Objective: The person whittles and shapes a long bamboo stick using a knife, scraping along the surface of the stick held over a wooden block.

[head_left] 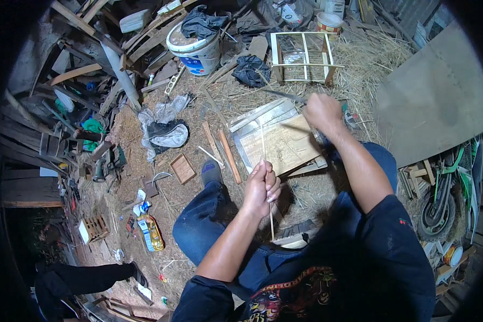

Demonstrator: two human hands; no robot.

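My left hand (262, 185) is closed round a thin pale wooden stick (262, 138), held upright in the picture with its top end over a flat wooden board (284, 145). My right hand (322, 115) grips a long knife (287, 96), its blade pointing left above the back part of the board. Beneath the stick's lower end, near my lap, sits a dark slatted piece (292, 233). Two loose wooden strips (228, 155) lie just left of the board.
A small slatted cage (306, 59), a white bucket (193, 56) and black plastic (251, 72) are behind. A small wooden box (182, 168), bottle (151, 233) and rags (166, 133) lie left. A metal sheet (432, 96) and bicycle (440, 209) are right. Another person's leg (86, 279) shows lower left.
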